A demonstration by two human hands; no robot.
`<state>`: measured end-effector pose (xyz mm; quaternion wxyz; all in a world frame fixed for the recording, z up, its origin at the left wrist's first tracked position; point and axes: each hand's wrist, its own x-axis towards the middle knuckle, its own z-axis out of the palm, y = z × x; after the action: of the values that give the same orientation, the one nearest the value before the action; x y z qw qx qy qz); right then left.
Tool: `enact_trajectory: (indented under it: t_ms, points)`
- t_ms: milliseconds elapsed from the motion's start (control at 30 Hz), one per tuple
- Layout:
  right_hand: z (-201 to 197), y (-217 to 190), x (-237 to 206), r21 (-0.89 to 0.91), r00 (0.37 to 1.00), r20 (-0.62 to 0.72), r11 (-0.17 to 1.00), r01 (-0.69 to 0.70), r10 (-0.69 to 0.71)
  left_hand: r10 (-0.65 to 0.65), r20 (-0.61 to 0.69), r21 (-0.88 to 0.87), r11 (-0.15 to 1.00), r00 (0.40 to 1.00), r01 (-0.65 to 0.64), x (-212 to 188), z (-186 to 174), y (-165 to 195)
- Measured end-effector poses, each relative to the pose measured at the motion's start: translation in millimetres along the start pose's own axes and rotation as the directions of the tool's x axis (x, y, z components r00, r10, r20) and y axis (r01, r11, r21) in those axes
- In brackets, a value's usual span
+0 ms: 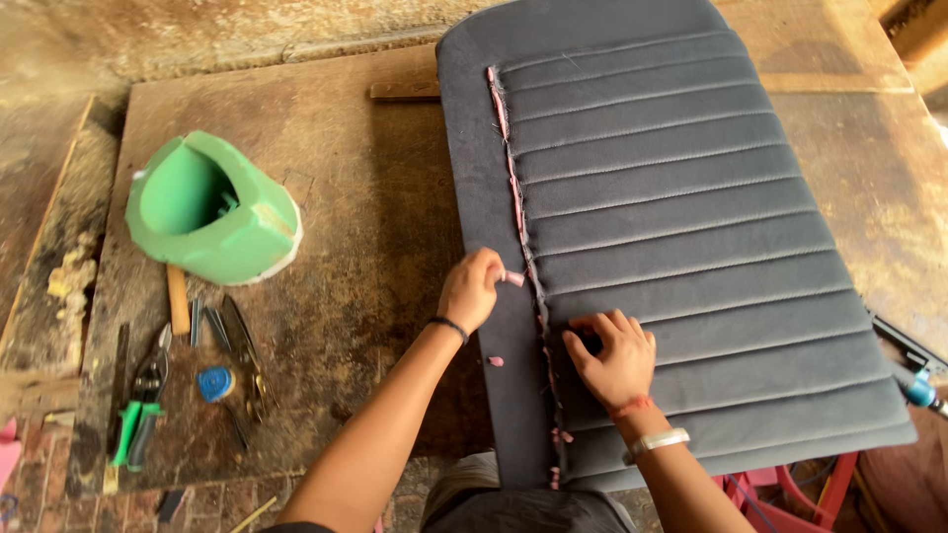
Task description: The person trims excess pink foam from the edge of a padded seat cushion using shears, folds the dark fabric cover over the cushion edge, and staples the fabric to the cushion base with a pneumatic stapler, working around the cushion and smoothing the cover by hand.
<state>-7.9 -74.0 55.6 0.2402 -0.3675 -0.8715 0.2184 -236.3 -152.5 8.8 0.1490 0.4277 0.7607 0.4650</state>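
A dark grey ribbed seat cover (681,217) lies on a worn wooden board (336,296). Along its left seam runs a frayed pink strip (515,197). My left hand (472,288) pinches a small pink scrap at that seam, about halfway down. My right hand (612,353) presses flat on the ribbed fabric just right of the seam, fingers spread. A loose pink bit (496,361) lies on the grey side panel below my left hand.
A green foam block (212,209) with a hollow stands at the left. Below it lie green-handled pliers (138,405), scissors (242,345), a blue round item (214,383) and a wooden handle (178,299). Red plastic furniture (790,489) shows at bottom right.
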Motion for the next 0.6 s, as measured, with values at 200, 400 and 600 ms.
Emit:
enact_trajectory:
  t_ms: [200,400,600]
  points:
    - [22.3,-21.7,19.9,-0.099,0.999,-0.041,0.994,-0.036,0.033,-0.048,-0.095,0.105,0.993,0.994,0.058,79.3,12.7,-5.4]
    - [24.4,-16.8,13.1,-0.111,0.997,-0.083,0.994,-0.021,0.011,-0.176,-0.011,0.151,0.973,0.984,0.176,118.8,26.1,6.4]
    - [24.8,-14.8,10.3,-0.098,0.996,-0.081,0.994,-0.043,0.035,-0.091,0.366,0.159,0.987,0.926,0.034,87.7,6.0,7.4]
